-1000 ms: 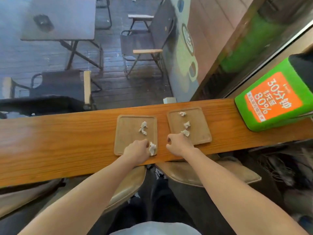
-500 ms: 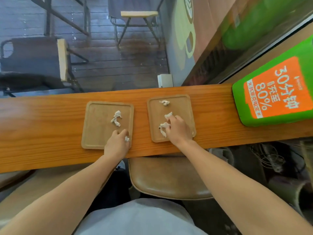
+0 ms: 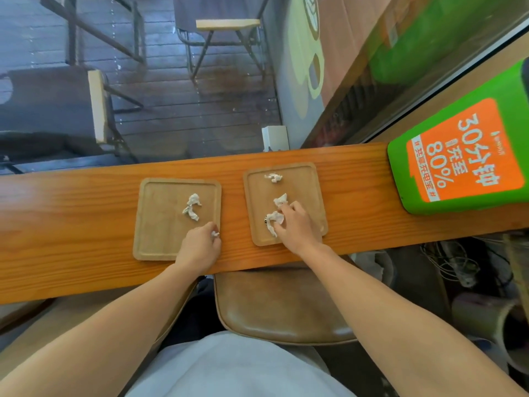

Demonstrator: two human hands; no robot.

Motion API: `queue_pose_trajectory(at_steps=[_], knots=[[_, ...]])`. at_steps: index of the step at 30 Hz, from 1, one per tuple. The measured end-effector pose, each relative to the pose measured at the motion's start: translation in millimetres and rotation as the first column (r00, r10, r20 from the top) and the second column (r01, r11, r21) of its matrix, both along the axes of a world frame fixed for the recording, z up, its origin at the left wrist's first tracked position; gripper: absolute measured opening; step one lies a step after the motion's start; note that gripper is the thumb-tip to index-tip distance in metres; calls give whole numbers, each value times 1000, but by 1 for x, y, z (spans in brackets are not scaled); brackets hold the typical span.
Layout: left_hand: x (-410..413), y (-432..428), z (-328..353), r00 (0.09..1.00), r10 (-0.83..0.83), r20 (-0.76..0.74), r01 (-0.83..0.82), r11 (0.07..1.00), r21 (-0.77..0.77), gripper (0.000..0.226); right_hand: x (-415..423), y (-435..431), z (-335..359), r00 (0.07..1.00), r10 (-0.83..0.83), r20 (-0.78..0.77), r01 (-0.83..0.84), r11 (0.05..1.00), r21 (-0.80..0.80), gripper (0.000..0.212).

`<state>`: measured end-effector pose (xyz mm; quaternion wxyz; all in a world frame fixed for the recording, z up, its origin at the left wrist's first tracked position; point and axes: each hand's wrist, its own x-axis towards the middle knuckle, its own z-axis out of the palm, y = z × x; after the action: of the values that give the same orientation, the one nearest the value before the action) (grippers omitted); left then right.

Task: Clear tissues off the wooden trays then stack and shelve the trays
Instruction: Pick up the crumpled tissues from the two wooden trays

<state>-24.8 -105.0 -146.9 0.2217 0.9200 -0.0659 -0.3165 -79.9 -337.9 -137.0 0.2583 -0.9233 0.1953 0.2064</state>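
Two square wooden trays lie side by side on a wooden counter [image 3: 71, 219]. On the left tray [image 3: 160, 224] a crumpled tissue [image 3: 192, 207] rests near the middle. My left hand [image 3: 200, 247] sits at that tray's near right corner, fingers closed around a small tissue wad [image 3: 215, 234] that barely shows. The right tray [image 3: 309, 190] carries a tissue at its far edge [image 3: 274, 177] and another at its centre [image 3: 280, 199]. My right hand [image 3: 294, 227] lies on this tray, gripping a third tissue [image 3: 273, 220], with fingertips touching the centre one.
A green and orange box [image 3: 463, 156] stands on the counter at the right. A brown leather stool [image 3: 280, 305] sits under the counter's near edge. Cables and a cup lie on the floor at the right. Beyond the glass are outdoor chairs.
My right hand moved forward onto the right tray and closed on the nearest tissue. My left hand closed tighter over its tissue at the left tray's corner. The view tilted down.
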Motion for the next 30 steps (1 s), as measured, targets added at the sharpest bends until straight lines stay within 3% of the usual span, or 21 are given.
queue_pose_trajectory(at_steps=[11, 18, 21, 26, 30], knots=[[-2, 9, 5, 990, 99, -98, -103, 994, -35, 22, -6, 17, -19, 994, 95, -59, -98, 993, -59, 32], [2, 16, 6, 979, 153, -136, -152, 988, 14, 29, -7, 15, -24, 988, 118, -97, -121, 993, -18, 15], [6, 17, 8, 971, 187, -148, -188, 982, 11, 30, -3, 12, -20, 992, 67, -109, -64, 997, 39, 9], [16, 17, 8, 951, 282, -123, -289, 956, -45, 19, 5, 4, -12, 983, -64, -173, 90, 985, 147, 19], [26, 17, 5, 930, 354, -104, -360, 931, -53, 12, 14, -4, -3, 971, -131, -200, 162, 977, 142, 20]])
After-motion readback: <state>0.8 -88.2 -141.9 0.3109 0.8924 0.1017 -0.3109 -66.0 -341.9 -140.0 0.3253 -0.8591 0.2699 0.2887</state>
